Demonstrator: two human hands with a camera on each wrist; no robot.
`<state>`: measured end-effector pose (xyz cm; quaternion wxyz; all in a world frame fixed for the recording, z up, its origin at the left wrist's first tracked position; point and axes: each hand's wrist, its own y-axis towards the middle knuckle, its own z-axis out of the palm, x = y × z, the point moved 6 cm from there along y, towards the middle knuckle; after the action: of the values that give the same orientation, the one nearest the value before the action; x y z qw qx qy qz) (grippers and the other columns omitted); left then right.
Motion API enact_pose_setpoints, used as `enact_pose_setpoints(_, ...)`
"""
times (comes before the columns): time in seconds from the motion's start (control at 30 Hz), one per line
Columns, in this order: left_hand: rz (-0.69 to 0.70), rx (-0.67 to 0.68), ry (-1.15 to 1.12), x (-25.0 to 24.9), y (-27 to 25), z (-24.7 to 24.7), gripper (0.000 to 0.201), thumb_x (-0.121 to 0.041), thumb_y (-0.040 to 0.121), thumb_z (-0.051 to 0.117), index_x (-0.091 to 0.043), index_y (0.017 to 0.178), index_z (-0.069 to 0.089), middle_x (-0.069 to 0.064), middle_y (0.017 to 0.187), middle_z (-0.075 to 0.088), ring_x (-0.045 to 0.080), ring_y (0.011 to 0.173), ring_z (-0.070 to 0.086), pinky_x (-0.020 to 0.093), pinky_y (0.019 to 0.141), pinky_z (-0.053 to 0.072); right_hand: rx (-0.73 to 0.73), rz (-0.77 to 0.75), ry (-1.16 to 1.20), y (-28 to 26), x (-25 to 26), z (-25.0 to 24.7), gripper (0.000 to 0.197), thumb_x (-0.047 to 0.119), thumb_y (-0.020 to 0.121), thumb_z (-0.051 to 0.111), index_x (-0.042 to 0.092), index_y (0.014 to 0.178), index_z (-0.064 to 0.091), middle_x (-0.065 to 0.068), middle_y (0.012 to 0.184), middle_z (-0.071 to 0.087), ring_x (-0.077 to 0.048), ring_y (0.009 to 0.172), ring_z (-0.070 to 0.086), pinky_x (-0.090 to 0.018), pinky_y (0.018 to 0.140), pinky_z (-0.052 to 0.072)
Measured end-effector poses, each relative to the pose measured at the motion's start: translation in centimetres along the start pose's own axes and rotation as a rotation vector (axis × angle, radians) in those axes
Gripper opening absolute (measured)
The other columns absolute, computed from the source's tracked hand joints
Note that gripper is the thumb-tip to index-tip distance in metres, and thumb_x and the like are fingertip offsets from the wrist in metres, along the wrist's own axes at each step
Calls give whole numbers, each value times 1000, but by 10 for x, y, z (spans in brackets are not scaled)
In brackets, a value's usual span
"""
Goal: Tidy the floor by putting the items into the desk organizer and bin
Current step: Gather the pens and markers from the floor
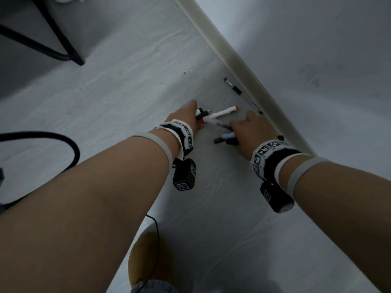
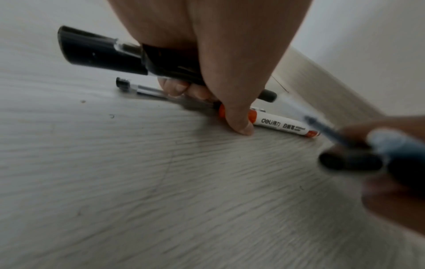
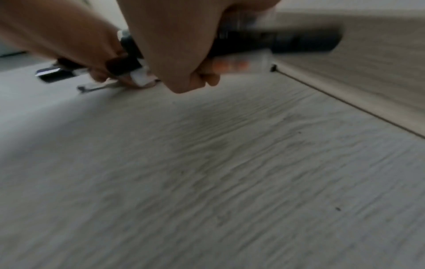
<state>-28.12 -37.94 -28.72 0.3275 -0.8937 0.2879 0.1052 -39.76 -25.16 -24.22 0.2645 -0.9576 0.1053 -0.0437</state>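
Observation:
Both hands are low over the pale floor (image 1: 127, 92) beside the baseboard. My left hand (image 1: 195, 115) grips a black marker (image 2: 103, 52); its thumb presses on the orange cap of a white whiteboard marker (image 1: 222, 112) (image 2: 282, 125) lying on the floor. My right hand (image 1: 243, 132) is curled round a bundle of pens (image 1: 227, 138), among them a black marker (image 3: 287, 41) and a pale blue one (image 2: 388, 140). A clear pen with a black cap (image 2: 142, 89) and a black pen (image 1: 232, 86) lie loose on the floor. Neither the organizer nor the bin is in view.
The baseboard (image 1: 232, 60) and wall run diagonally on the right. Black furniture legs (image 1: 69, 51) stand at the upper left. A thick black cable (image 1: 63, 140) loops at the left. A thin clear pen (image 1: 254, 106) lies along the baseboard. A yellow slipper (image 1: 146, 259) is below.

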Motion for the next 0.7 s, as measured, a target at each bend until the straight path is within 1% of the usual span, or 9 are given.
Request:
enact_pose_setpoints(0.1, 15, 9, 31, -2, 0, 1, 27, -26, 99, 56, -12, 115, 39, 8, 87, 51, 16, 56, 39, 30, 46, 23, -87, 154, 198, 10, -25, -8, 27, 34, 93, 57, 23, 117, 52, -10, 112, 59, -33, 98, 61, -33, 74, 45)
enact_pose_setpoints(0.17, 14, 25, 54, -1, 0, 2, 34, -25, 99, 56, -10, 124, 39, 10, 91, 54, 14, 55, 38, 29, 46, 23, -148, 231, 334, 19, -31, -14, 28, 28, 92, 59, 22, 118, 50, -10, 124, 47, -35, 93, 61, -35, 74, 46)
enact_pose_setpoints(0.23, 9, 33, 72, -1, 1, 2, 36, -24, 98, 57, -9, 126, 38, 12, 93, 56, 14, 55, 38, 29, 46, 23, -177, 260, 409, 29, -32, -17, 39, 22, 90, 62, 22, 126, 48, -11, 134, 40, -38, 100, 60, -39, 85, 48)
enact_pose_setpoints(0.3, 7, 43, 82, 0, 0, 2, 37, -23, 98, 57, -8, 126, 38, 10, 91, 55, 14, 55, 37, 28, 46, 24, -179, 295, 462, 38, -33, -16, 52, 17, 89, 63, 26, 136, 41, -11, 138, 38, -41, 107, 57, -40, 89, 46)
enact_pose_setpoints(0.37, 9, 54, 82, 0, -2, 1, 37, -22, 98, 57, -6, 126, 38, 8, 85, 51, 15, 56, 39, 28, 46, 25, -183, 353, 488, 43, -38, -10, 59, 14, 89, 63, 25, 139, 34, -14, 139, 39, -43, 110, 56, -42, 87, 46)
enact_pose_setpoints(0.43, 21, 73, 91, 0, -4, 0, 37, -19, 98, 55, -5, 128, 37, 10, 89, 52, 21, 63, 46, 30, 49, 30, -190, 389, 452, 39, -43, -2, 60, 12, 89, 64, 17, 138, 31, -19, 137, 39, -44, 108, 57, -42, 82, 45)
enact_pose_setpoints(0.5, 26, 76, 94, 2, -7, -1, 36, -15, 99, 53, -5, 129, 35, 11, 88, 54, 24, 65, 49, 31, 54, 35, -162, 380, 405, 32, -43, 5, 56, 8, 88, 64, 9, 135, 33, -22, 131, 44, -42, 105, 57, -40, 79, 43)
enact_pose_setpoints(0.6, -4, 49, 91, 9, -14, -3, 40, -14, 98, 54, -6, 130, 32, 5, 73, 48, 19, 55, 45, 30, 46, 32, -104, 420, 373, 24, -44, 11, 51, 8, 90, 63, 3, 133, 36, -23, 127, 50, -41, 111, 56, -42, 84, 45)
enact_pose_setpoints(0.7, -64, 56, 96, 23, -25, -3, 49, -21, 93, 62, -10, 129, 32, 4, 74, 48, 19, 57, 49, 30, 47, 36, -33, 466, 384, 24, -44, 15, 47, 11, 90, 64, 3, 130, 42, -21, 130, 50, -38, 115, 55, -38, 81, 43)
